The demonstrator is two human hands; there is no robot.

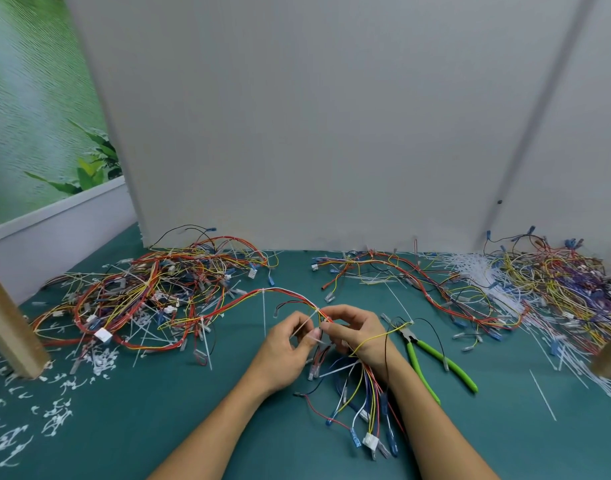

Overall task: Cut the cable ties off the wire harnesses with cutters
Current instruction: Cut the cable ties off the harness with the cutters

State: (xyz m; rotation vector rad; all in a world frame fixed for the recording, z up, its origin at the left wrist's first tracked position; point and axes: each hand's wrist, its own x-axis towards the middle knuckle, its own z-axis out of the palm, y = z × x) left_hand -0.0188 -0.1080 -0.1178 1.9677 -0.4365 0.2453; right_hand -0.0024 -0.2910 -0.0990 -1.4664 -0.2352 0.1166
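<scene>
One wire harness (pixel 286 293) held over worktop (pixel 193 427) centre, one white cable tie (pixel 306 323) pinched by left hand (pixel 290 346), wires gripped by right hand (pixel 361 329), one pair of cutters (pixel 415 358) laid beside right wrist

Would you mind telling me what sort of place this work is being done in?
Most likely a workshop bench for wire-harness rework: heaps of wire harnesses on a teal mat, green-handled cutters lying ready, and snipped cable-tie scraps strewn at the left.
</scene>
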